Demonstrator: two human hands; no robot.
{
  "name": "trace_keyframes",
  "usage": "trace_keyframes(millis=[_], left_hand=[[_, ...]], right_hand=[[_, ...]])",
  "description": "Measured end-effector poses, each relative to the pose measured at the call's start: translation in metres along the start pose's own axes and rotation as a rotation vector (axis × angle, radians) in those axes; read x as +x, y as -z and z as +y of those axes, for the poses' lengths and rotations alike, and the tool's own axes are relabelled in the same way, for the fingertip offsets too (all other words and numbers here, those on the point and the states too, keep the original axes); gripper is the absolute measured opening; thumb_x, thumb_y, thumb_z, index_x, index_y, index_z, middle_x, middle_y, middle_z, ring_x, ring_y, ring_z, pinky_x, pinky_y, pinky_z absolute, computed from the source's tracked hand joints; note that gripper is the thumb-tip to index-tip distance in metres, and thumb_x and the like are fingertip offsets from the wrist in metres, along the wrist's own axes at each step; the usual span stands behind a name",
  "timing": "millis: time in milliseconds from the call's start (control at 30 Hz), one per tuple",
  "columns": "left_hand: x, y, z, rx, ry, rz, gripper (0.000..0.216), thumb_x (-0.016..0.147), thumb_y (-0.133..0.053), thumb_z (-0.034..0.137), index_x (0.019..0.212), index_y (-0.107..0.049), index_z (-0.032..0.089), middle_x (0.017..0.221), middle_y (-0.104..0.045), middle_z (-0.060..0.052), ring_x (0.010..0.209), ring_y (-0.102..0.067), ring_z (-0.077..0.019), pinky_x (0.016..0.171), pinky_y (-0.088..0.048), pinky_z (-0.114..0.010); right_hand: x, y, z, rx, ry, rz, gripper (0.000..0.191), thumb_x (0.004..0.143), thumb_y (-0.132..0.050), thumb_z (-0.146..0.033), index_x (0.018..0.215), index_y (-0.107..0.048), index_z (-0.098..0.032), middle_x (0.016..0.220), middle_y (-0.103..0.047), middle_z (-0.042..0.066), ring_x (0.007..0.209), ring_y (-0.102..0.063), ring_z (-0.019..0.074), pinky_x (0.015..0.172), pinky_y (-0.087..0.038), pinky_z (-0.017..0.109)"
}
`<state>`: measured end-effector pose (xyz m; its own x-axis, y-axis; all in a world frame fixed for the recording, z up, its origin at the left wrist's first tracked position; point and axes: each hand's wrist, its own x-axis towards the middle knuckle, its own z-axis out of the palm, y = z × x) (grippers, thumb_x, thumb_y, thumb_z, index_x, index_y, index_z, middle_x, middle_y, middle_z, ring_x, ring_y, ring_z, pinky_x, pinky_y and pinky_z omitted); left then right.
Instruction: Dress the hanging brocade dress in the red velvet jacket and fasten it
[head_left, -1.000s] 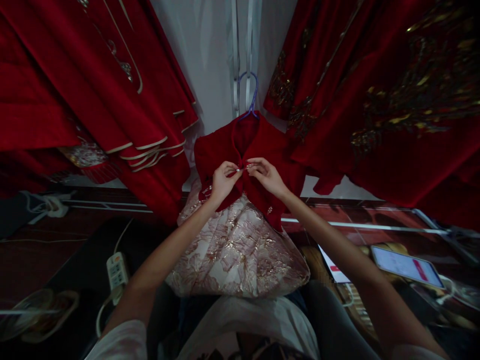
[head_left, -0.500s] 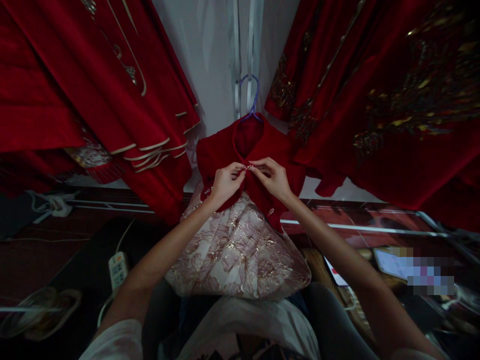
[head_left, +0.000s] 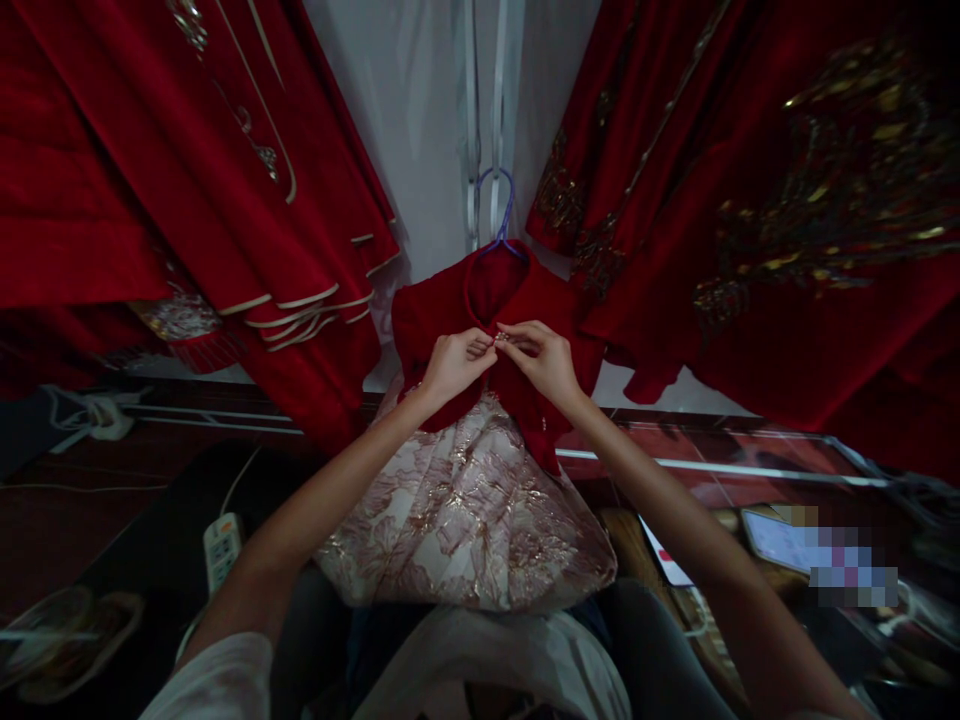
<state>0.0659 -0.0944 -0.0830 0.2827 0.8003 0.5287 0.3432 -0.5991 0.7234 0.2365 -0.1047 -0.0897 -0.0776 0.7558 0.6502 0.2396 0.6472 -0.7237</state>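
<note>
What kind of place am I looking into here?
Probably a clothing shop or garment workroom; I can't tell which. Red garments hang at the left, a red garment with gold decoration hangs at the right, and between them is a red jacket on a purple hanger.

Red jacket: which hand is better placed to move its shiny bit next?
Probably the right hand: it pinches the shiny bit on the jacket. The left hand is curled close beside it, but its hold is hidden.
</note>
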Motion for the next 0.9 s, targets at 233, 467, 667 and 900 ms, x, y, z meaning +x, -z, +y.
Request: trace_keyframes(millis=[233,467,667,900], left_hand=[[0.011,0.005,0.007,0.201,-0.155,-0.118,0.005,0.079,-0.059,0.023,0.078,-0.062,0.019,0.070,-0.067,-0.001,0.065,-0.064,-0.0139,0.063,-0.049,-0.024],[-0.004,-0.016,-0.002,0.041,-0.139,0.010,0.030,0.087,-0.050,0.019,0.116,-0.060,0.021,0.108,-0.068,-0.006,0.087,-0.066,-0.0128,0.084,-0.051,-0.027],[-0.048,-0.009,-0.043,0.085,0.003,0.342,0.034,0.084,-0.054,0.018,0.117,-0.062,0.023,0.115,-0.065,-0.006,0.106,-0.060,-0.0173,0.099,-0.045,-0.034],[-0.059,-0.017,-0.084,0.067,0.181,0.529,0.027,0.073,-0.063,0.017,0.099,-0.055,0.019,0.099,-0.060,-0.005,0.089,-0.059,-0.0144,0.077,-0.051,-0.027]], right_hand=[[0.013,0.006,0.011,0.017,-0.046,-0.078,0.029,0.075,-0.068,-0.029,0.103,-0.070,-0.021,0.098,-0.065,0.006,0.083,-0.065,0.0160,0.081,-0.058,0.034],[-0.018,-0.014,0.012,-0.171,0.073,0.132,0.058,0.083,-0.054,-0.021,0.139,-0.041,-0.023,0.133,-0.049,0.012,0.115,-0.055,0.0212,0.098,-0.049,0.041],[-0.093,-0.035,0.032,-0.529,0.111,0.057,0.069,0.080,-0.051,-0.011,0.145,-0.031,-0.024,0.143,-0.037,0.011,0.132,-0.037,0.0248,0.110,-0.037,0.047],[-0.095,-0.028,0.068,-0.592,0.016,0.142,0.055,0.084,-0.048,-0.016,0.137,-0.039,-0.019,0.122,-0.049,0.014,0.101,-0.057,0.0213,0.083,-0.055,0.039]])
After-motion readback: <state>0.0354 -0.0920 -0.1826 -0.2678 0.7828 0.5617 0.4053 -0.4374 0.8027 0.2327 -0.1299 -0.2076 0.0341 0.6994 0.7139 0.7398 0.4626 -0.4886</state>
